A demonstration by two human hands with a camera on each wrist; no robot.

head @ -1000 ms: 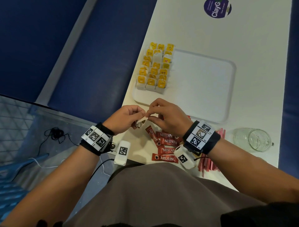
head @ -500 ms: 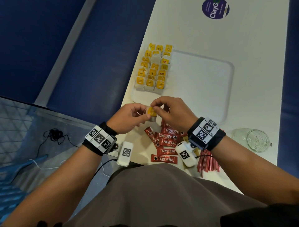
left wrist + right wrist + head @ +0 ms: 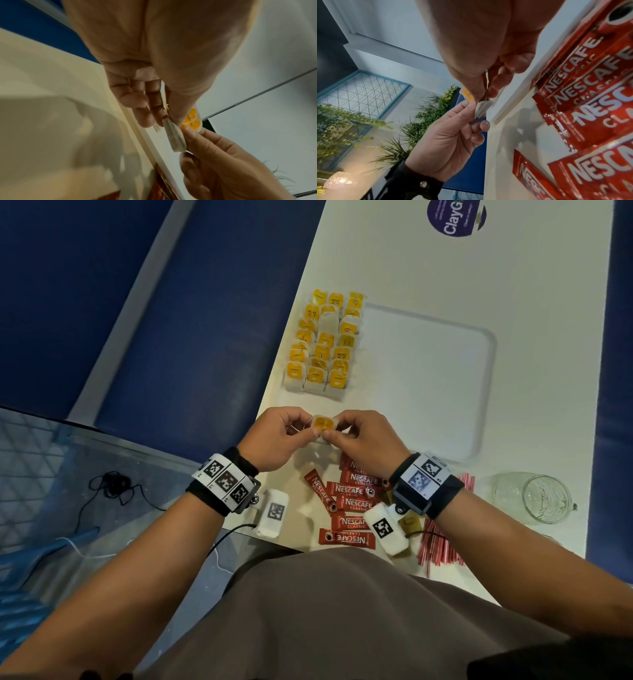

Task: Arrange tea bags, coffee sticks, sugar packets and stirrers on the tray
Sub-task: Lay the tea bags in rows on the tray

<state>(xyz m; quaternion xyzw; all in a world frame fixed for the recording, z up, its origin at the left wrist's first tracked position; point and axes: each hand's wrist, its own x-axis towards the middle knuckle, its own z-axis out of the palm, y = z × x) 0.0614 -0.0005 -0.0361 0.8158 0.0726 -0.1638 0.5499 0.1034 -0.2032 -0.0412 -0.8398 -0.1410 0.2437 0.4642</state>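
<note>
Tea bag (image 3: 323,424): pinched at opposite edges by left hand (image 3: 274,440) and right hand (image 3: 364,440), held flat above tray (image 3: 479,392) edge, likely for joining the tea bag rows (image 3: 323,340).

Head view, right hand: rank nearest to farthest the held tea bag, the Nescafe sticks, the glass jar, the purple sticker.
From the right hand:
1. Held tea bag, pinched at its fingertips, shared with the left hand.
2. Nescafe sticks, on the table just under and behind the wrist.
3. Glass jar, lying on its side off to the right.
4. Purple sticker, at the table's far end.
</note>
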